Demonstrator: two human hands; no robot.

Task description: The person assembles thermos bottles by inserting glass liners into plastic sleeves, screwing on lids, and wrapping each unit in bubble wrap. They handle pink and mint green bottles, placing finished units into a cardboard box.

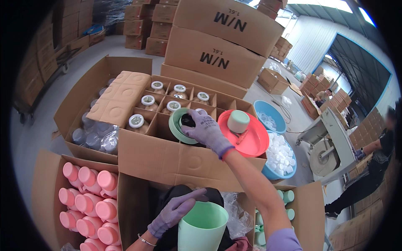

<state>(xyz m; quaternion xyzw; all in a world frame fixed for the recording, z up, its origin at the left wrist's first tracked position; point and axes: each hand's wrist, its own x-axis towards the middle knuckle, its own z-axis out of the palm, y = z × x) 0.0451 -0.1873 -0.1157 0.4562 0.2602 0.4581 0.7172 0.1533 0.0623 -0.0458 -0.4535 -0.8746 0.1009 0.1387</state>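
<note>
My right hand [206, 130], in a grey-purple glove, reaches over the divided carton and closes its fingers on a black round piece [188, 121]. That piece sits within a shallow light-green bowl-shaped part [175, 127], which rests over the carton's compartments. Lower down, my left hand [175, 212], gloved the same way, has its fingers stretched out beside the rim of a tall light-green plastic container [203, 230]. The container stands upright with its mouth uncovered, close in front of me. Whether my left palm presses against its side is hard to see.
White-lidded jars [148, 102] fill several compartments. A red tray [252, 140] bears a green cup [238, 121]. Pink-capped bottles [89, 201] stand at left, green ones [289, 196] at right. Blue basins [289, 169] hold white parts. Another person [370, 167] stands at right by a machine.
</note>
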